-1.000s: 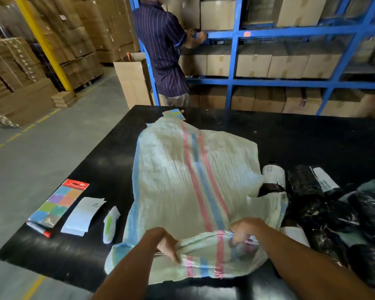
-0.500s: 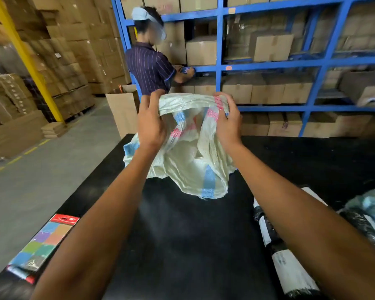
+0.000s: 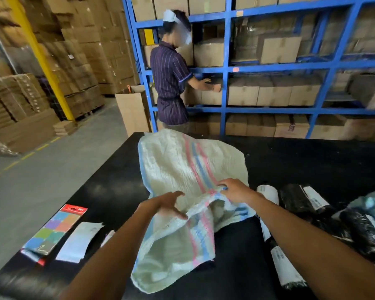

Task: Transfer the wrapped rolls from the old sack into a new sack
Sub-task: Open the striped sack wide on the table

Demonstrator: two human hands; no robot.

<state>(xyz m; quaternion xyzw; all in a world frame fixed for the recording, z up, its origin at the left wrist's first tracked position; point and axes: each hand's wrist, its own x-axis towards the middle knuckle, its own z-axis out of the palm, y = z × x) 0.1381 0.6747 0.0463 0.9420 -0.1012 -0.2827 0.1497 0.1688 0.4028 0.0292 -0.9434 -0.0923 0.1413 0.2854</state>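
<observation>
A white woven sack (image 3: 182, 167) with pink and blue stripes lies spread on the black table (image 3: 301, 161), its mouth toward me. My right hand (image 3: 234, 189) pinches the upper rim of the mouth. My left hand (image 3: 167, 204) has fingers spread under the lower flap of the rim. Several black wrapped rolls (image 3: 299, 200) with white labels lie to the right of the sack. At the far right edge part of a pale blue-green old sack (image 3: 370, 202) shows over more rolls.
A coloured card pack (image 3: 54, 228) and a white paper slip (image 3: 80, 241) lie at the table's left front. Beyond the table a person in a striped shirt (image 3: 171, 83) stands at blue shelving (image 3: 227, 70) full of cartons. Stacked cardboard fills the left.
The sack was lifted up in both hands in front of me, and now it lies flat on the table again with its mouth held apart at the near end.
</observation>
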